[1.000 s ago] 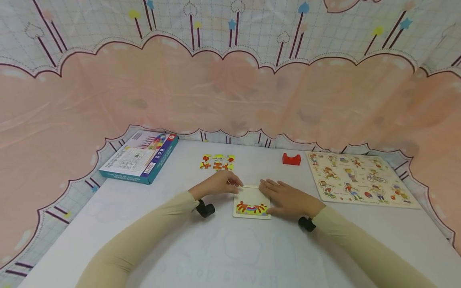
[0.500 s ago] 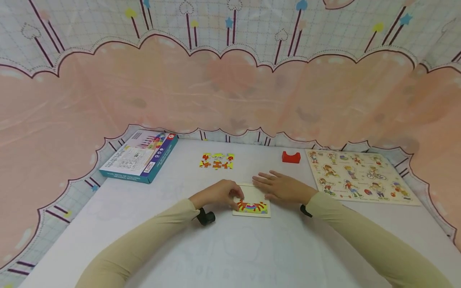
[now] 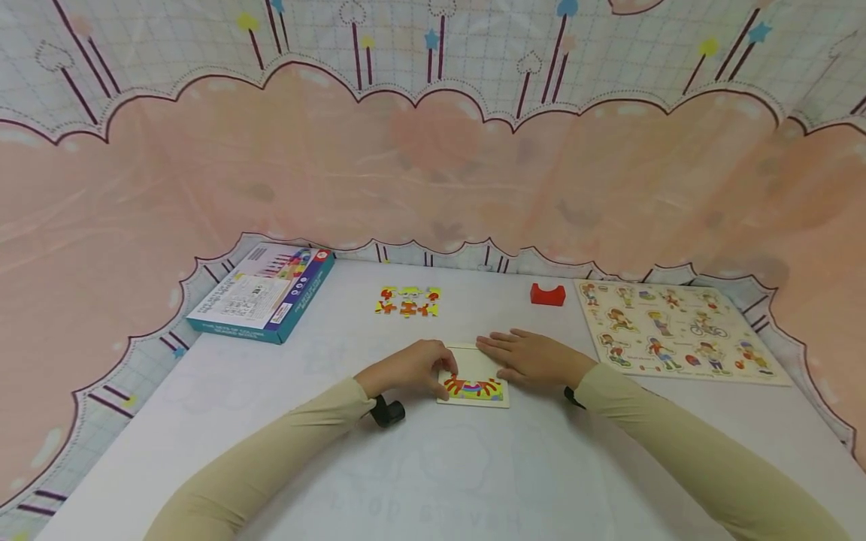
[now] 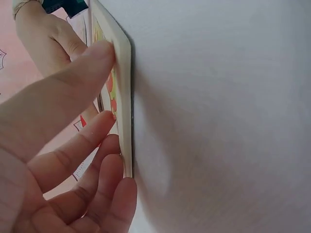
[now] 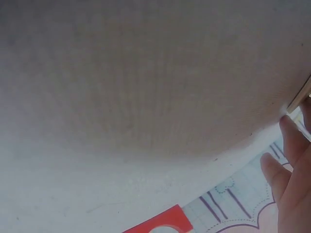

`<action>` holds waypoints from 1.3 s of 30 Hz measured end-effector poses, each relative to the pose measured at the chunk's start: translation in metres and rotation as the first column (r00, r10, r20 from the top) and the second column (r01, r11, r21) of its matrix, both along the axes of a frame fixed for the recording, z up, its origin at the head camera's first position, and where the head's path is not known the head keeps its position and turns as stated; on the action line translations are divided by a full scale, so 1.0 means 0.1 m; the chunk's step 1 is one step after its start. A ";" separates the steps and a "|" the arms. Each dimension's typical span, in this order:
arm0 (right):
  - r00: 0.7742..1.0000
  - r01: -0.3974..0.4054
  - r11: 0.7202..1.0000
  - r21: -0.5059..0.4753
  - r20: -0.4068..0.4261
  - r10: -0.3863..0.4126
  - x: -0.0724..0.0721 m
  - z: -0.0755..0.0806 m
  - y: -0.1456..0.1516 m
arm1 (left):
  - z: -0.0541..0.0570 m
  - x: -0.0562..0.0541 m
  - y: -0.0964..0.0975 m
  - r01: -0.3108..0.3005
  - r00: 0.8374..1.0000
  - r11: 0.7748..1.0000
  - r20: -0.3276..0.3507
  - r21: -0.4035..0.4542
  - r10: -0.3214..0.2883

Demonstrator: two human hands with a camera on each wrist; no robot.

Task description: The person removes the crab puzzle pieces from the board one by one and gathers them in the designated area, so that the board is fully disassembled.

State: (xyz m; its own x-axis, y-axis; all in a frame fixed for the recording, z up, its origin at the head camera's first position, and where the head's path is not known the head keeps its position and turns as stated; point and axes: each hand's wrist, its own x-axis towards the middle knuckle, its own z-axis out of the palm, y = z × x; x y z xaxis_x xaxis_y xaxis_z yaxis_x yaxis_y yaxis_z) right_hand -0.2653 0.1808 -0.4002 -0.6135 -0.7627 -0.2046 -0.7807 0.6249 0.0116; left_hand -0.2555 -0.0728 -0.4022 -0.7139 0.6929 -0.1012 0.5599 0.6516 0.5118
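Observation:
A shallow puzzle tray (image 3: 476,355) lies on the table between both hands. Joined jigsaw pieces (image 3: 482,389) fill its near half with a red, yellow and rainbow picture; its far half shows bare board. At the tray's left side is my left hand (image 3: 414,368), thumb and index finger spread on the leftmost pieces. The left wrist view shows this thumb (image 4: 99,53) over the rim and the smaller fingers against the tray's edge. My right hand (image 3: 537,357) rests flat across the tray's right side, fingers extended; only some of its fingers (image 5: 291,141) appear in the right wrist view.
Several loose jigsaw pieces (image 3: 409,302) lie grouped behind the tray. A flat box (image 3: 260,293) is at the back left. A red notched block (image 3: 547,294) stands at the back, beside a large picture board (image 3: 676,330) on the right.
My left hand has come down from above the tray onto the pieces' left end, thumb and index finger spreading. My right hand has shifted slightly left and off the pieces' right end.

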 end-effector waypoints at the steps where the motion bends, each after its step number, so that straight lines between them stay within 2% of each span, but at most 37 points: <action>1: 1.000 0.002 1.000 0.000 0.001 -0.002 0.00 0.00 0.00 | 0.00 0.00 0.00 0.001 1.000 1.000 0.005 0.003 -0.001; 8: 1.000 -0.008 1.000 -0.021 -0.014 0.007 0.02 -0.01 0.02 | -0.04 0.01 0.01 -0.014 1.000 1.000 0.021 0.000 0.014; 19: 0.999 -0.015 1.000 -0.027 -0.034 0.014 -0.01 -0.03 0.03 | 0.01 0.06 0.02 -0.024 0.997 0.998 0.073 0.053 0.020; 27: 0.998 0.036 0.999 -0.035 0.047 -0.035 0.06 0.02 0.01 | 0.02 0.06 0.01 -0.024 0.998 0.999 0.055 0.024 0.023; 34: 0.998 0.040 0.999 0.015 0.055 -0.041 0.08 -0.01 0.03 | 0.05 0.07 0.02 -0.023 0.999 1.000 0.038 -0.001 0.023; 39: 0.998 0.036 0.999 0.023 0.045 -0.037 0.07 -0.02 0.04 | 0.05 0.08 0.04 -0.045 0.998 0.999 0.039 0.006 0.044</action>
State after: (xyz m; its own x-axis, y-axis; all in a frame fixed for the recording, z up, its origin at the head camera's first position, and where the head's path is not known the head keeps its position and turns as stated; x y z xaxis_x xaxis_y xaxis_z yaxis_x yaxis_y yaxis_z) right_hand -0.2584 0.1844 -0.4018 -0.6307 -0.7347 -0.2498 -0.7572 0.6531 -0.0092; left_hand -0.2475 -0.0688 -0.3968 -0.7396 0.6613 -0.1250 0.5099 0.6719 0.5371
